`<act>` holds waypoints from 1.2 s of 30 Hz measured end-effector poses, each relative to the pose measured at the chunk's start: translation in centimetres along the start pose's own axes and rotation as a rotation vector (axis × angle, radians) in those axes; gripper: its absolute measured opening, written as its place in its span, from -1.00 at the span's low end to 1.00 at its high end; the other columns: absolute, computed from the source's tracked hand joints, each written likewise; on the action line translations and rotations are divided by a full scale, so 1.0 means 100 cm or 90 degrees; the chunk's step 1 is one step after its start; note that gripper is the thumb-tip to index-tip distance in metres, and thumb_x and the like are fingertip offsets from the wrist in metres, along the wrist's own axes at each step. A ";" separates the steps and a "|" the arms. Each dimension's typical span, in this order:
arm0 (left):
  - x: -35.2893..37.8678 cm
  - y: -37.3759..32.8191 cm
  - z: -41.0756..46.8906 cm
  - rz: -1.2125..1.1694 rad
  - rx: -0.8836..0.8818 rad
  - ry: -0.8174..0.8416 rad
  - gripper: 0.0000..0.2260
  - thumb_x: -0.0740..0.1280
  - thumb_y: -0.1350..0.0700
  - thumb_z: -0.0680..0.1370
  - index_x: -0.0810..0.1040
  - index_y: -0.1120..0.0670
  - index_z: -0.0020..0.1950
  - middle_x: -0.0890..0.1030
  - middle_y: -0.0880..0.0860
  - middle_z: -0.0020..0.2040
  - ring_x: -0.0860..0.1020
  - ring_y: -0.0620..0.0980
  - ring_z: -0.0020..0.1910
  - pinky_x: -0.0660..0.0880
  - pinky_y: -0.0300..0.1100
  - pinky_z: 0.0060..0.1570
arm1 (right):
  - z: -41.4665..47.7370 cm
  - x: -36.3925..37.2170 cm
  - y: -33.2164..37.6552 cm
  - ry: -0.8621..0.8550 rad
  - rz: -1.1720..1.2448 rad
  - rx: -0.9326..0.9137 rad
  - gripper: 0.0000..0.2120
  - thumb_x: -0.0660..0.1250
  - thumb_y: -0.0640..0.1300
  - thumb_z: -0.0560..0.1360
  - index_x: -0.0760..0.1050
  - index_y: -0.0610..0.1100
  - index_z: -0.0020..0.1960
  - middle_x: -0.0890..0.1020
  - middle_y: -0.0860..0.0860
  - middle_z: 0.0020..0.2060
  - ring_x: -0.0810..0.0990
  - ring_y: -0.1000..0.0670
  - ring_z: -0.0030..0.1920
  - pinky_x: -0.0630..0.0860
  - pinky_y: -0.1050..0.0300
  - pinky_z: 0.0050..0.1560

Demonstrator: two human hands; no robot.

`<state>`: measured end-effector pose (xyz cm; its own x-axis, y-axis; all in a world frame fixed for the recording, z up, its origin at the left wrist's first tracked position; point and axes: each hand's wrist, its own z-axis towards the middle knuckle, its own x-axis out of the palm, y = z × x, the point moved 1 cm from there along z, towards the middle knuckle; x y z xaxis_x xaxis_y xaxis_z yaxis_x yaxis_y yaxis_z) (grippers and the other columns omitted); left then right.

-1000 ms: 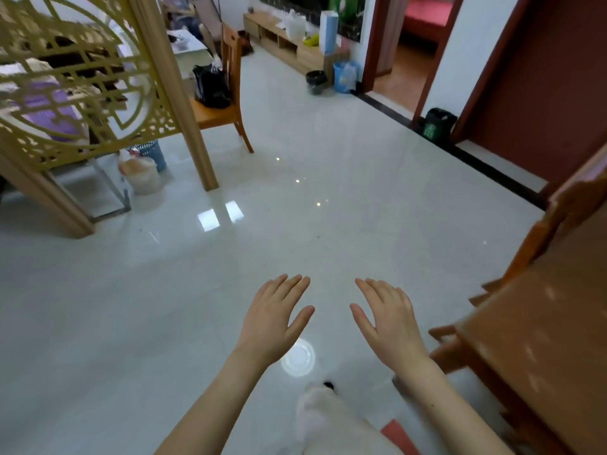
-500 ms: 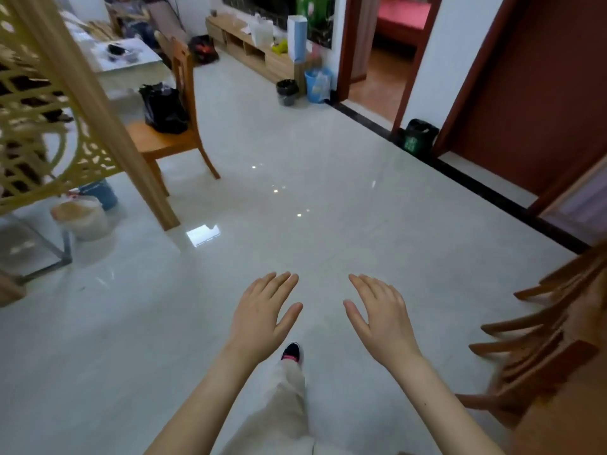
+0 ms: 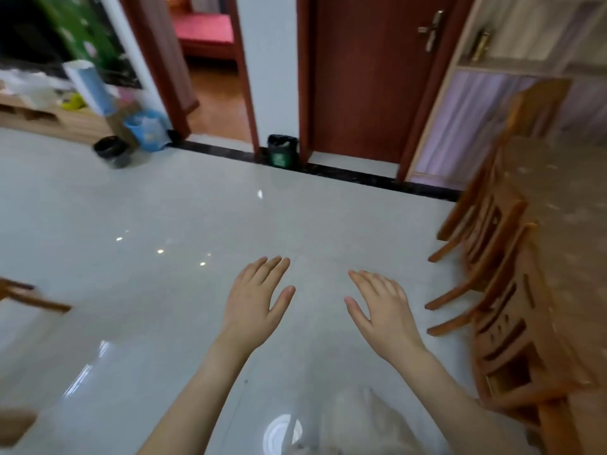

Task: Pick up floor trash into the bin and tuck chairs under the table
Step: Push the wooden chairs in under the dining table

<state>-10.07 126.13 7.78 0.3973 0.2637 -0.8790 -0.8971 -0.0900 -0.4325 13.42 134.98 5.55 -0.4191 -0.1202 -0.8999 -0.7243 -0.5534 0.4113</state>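
Both hands are held out palm-down over the glossy pale floor (image 3: 164,290), fingers spread wide, holding nothing. The left hand (image 3: 254,298) and the right hand (image 3: 382,310) hover side by side with a clear gap between them, touching nothing.

Just to the right of the right hand stands a row of wooden chairs (image 3: 492,274), their backs against the edge of the bench (image 3: 565,224) and their rear legs angling out onto the floor; the seats seem to sit under the bench top, though motion blur makes this hard to confirm.

Well ahead of the hands, against the strip of wall between two doorways, sits a dark green bin (image 3: 282,151). Ahead and to the left of the left hand, a black bin (image 3: 111,151) stands on the floor beside a blue bin (image 3: 146,129), both near a low wooden cabinet (image 3: 49,121). No trash is clearly discernible on the floor around the hands. A closed reddish door (image 3: 364,77) stands ahead of the right hand.
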 end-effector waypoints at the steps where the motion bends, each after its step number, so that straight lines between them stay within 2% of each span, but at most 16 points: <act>1: 0.009 0.003 0.019 -0.012 0.011 0.013 -0.50 0.01 -0.21 0.61 0.33 -0.03 0.47 0.39 -0.06 0.44 0.25 0.00 0.47 0.18 -0.03 0.43 | 0.013 0.003 -0.007 -0.006 0.000 0.016 -0.45 -0.02 0.20 0.60 0.37 -0.04 0.46 0.48 0.01 0.37 0.39 -0.02 0.40 0.23 -0.11 0.45; 7: 0.068 0.021 0.142 -0.013 0.066 0.100 -0.46 -0.05 -0.25 0.60 0.30 -0.05 0.49 0.36 -0.09 0.46 0.22 -0.03 0.48 0.14 -0.08 0.45 | 0.118 0.020 -0.066 -0.027 0.004 0.083 -0.50 0.03 0.17 0.61 0.40 -0.05 0.43 0.52 0.01 0.33 0.44 -0.03 0.36 0.31 -0.16 0.40; 18: 0.082 0.028 0.409 -0.035 0.075 0.070 -0.48 -0.05 -0.24 0.61 0.31 -0.05 0.49 0.37 -0.10 0.45 0.23 -0.05 0.47 0.20 -0.03 0.43 | 0.354 -0.010 -0.168 -0.021 0.002 0.130 -0.45 -0.04 0.24 0.62 0.33 -0.01 0.48 0.46 0.03 0.41 0.38 -0.01 0.43 0.31 -0.16 0.42; 27: 0.159 0.053 0.571 -0.029 0.139 0.169 -0.47 -0.07 -0.26 0.60 0.29 -0.06 0.49 0.38 -0.07 0.45 0.25 -0.02 0.47 0.15 -0.07 0.45 | 0.488 0.010 -0.240 0.004 -0.026 0.200 -0.43 -0.08 0.24 0.61 0.30 0.00 0.49 0.44 0.02 0.42 0.36 -0.04 0.43 0.27 -0.17 0.44; 31: 0.185 0.064 0.683 -0.017 0.200 0.186 -0.47 -0.06 -0.25 0.61 0.29 -0.06 0.50 0.38 -0.06 0.45 0.27 0.01 0.46 0.13 -0.09 0.45 | 0.574 0.009 -0.283 -0.029 -0.055 0.251 -0.43 -0.08 0.24 0.59 0.32 0.00 0.48 0.47 0.01 0.40 0.40 -0.05 0.41 0.29 -0.14 0.44; 36: 0.192 0.051 0.838 -0.026 0.283 0.191 -0.46 -0.07 -0.26 0.60 0.28 -0.07 0.50 0.37 -0.07 0.45 0.26 0.00 0.46 0.14 -0.08 0.45 | 0.674 -0.027 -0.322 -0.108 -0.085 0.334 -0.44 -0.04 0.22 0.59 0.37 -0.02 0.45 0.53 -0.03 0.34 0.47 -0.10 0.34 0.38 -0.18 0.38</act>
<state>-23.22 211.23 5.48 0.4133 -0.0327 -0.9100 -0.8493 0.3465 -0.3982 0.96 208.72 4.51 -0.3561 0.0800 -0.9310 -0.9339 -0.0659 0.3515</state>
